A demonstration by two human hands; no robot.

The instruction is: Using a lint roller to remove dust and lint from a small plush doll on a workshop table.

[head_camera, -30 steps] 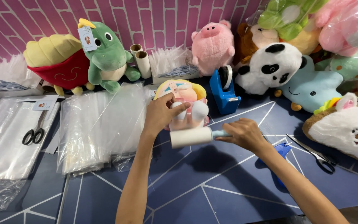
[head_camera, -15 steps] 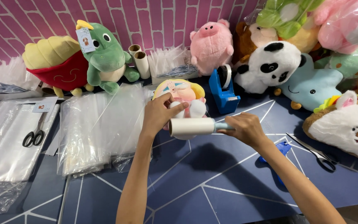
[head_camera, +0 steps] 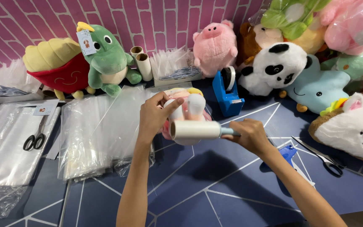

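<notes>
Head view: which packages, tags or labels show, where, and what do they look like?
Hang tag: on the green dinosaur plush, pale rectangle with a small picture.
Card label: far left, on a clear bag pile beside the black scissors, small and white.
Clear bag stack: centre-left, beside the left hand.
Bagged plush toys: top right, clear wrapping over green and pink.

Single head-worn view, steeply down and close over a dark blue table (head_camera: 215,197), pink brick wall (head_camera: 164,21) behind.

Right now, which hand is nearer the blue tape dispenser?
Right. The right hand grips the lint roller just below the tape dispenser. The left hand holds the small plush further to its left.
</notes>
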